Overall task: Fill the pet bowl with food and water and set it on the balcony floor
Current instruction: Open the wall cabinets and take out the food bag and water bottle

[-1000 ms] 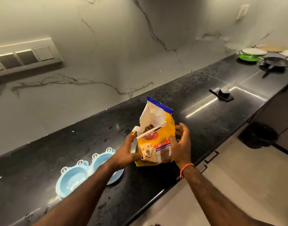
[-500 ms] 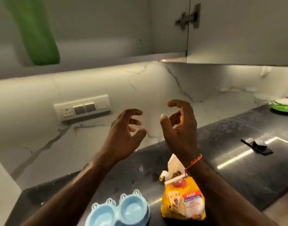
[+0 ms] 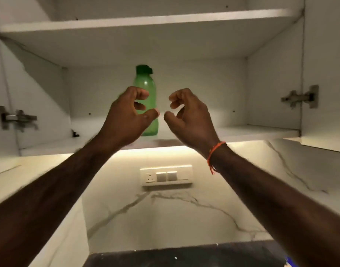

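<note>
While both arms reach up toward an open wall cabinet (image 3: 271,120), the head view shows a green bottle (image 3: 146,87) with a darker green cap standing upright on the lower shelf (image 3: 242,132), roughly mid-width. Left hand (image 3: 126,118): raised in front of the bottle, fingers curled, thumb out, a gap between thumb and fingers; it overlaps the bottle's lower half, but contact cannot be confirmed, and it holds nothing. Right hand (image 3: 188,116): just right of the bottle, apart from it, fingers loosely curled, empty. Orange thread bracelet (image 3: 213,157) on the right wrist. Upper shelf (image 3: 146,22) above. Door hinges at left (image 3: 17,118) and right (image 3: 300,97). Below the cabinet: lit marble backsplash with a switch and socket panel (image 3: 166,175). Dark countertop (image 3: 184,255) along the bottom edge. Pet bowl is out of frame.
</note>
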